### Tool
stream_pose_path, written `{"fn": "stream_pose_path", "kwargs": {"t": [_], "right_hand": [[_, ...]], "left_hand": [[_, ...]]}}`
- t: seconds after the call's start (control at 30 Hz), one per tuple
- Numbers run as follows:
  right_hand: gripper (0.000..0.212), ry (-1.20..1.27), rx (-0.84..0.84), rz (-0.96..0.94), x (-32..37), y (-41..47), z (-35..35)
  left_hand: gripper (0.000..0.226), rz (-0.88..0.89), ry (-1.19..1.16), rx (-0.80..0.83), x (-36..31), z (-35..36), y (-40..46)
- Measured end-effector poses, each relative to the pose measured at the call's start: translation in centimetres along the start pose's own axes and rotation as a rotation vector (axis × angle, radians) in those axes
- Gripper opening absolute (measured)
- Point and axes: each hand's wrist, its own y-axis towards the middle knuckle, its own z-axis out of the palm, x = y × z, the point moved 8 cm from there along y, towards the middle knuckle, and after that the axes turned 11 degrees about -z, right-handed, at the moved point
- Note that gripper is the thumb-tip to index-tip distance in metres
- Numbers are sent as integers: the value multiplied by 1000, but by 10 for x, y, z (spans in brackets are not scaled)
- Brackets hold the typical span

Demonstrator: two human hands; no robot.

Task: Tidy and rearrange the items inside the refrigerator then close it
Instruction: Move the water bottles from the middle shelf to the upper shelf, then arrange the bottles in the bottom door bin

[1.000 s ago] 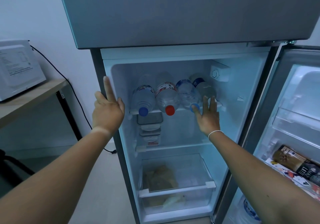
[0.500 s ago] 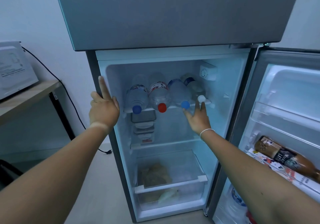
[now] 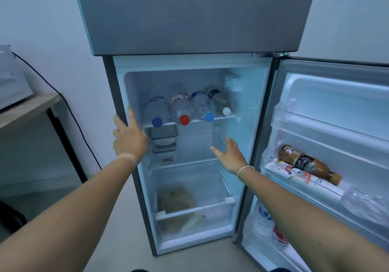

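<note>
1. The left hand (image 3: 129,139) rests flat on the left front edge of the refrigerator (image 3: 189,15), fingers straight and loosely spread, gripping nothing.
2. The right hand (image 3: 230,156) hangs in the open middle compartment, fingers straight and spread, palm turned down and inward, empty and touching nothing that shows.
3. Just above both hands, four bottles (image 3: 182,107) lie side by side on the top shelf (image 3: 223,117), caps facing out: blue, red, blue, white. They look lined up, so I judge that part done.
4. Between the hands and slightly behind them, a stack of lidded containers (image 3: 163,143) sits at the left of the middle shelf; it looks orderly.
5. Below the hands, the crisper drawer (image 3: 194,210) holds pale bagged food, too blurred to name.
6. To the right of the right hand, the door (image 3: 336,95) stands wide open. Its rack holds a brown bottle (image 3: 309,164) lying tilted on a printed carton (image 3: 303,179), with more bottles in the bin beneath.
7. My judgement: the main compartment is nearly tidy; the door rack may need straightening, and closing is still left.
</note>
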Motion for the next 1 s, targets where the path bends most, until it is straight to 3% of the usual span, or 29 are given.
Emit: {"fn": "stream_pose_path", "kwargs": {"t": [0.17, 0.4, 0.67, 0.83, 1.0], "right_hand": [[84, -53, 22, -8, -4, -30, -7], [82, -104, -27, 1, -6, -64, -44], [76, -152, -97, -61, 0, -120, -98], [53, -168, -188, -18, -13, -156, -139], [61, -300, -225, 63, -40, -199, -183]], "left_hand": [[63, 36, -2, 92, -4, 14, -29], [58, 215, 25, 216, -40, 29, -68], [59, 551, 62, 356, -132, 57, -132], [56, 688, 24, 430, -182, 73, -179], [51, 818, -19, 503, -222, 86, -221]]}}
